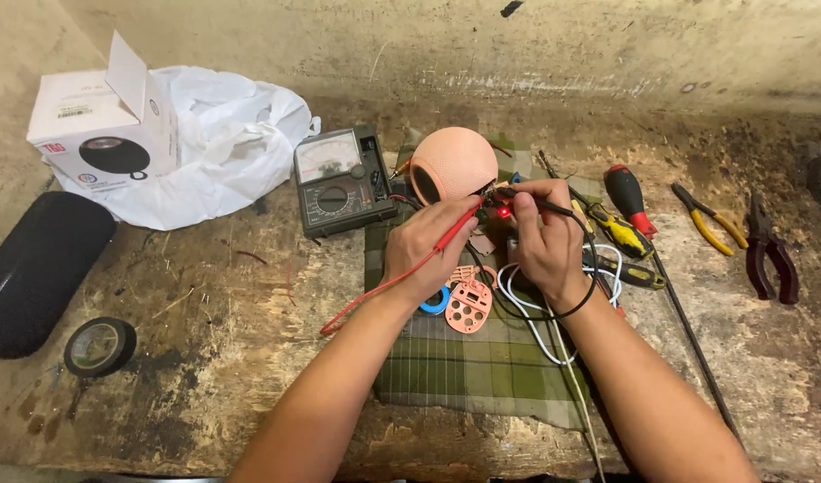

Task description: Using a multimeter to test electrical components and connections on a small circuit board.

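Head view: two hands poke thin test sticks at a small glowing part beside a round pink speaker.

At nine o'clock sits a black tape roll; at eleven a white box and the meter. Middle: the left hand pinches the red probe, fingers closed on it. The right hand pinches the black probe the same way. Both tips meet near a red light, just beside the pink speaker shell, at twelve o'clock on the green cloth. I think a tip could slip and touch the wrong spot, because the parts are tiny and close. Loose wires could snag. Screwdrivers and pliers lie at three o'clock.
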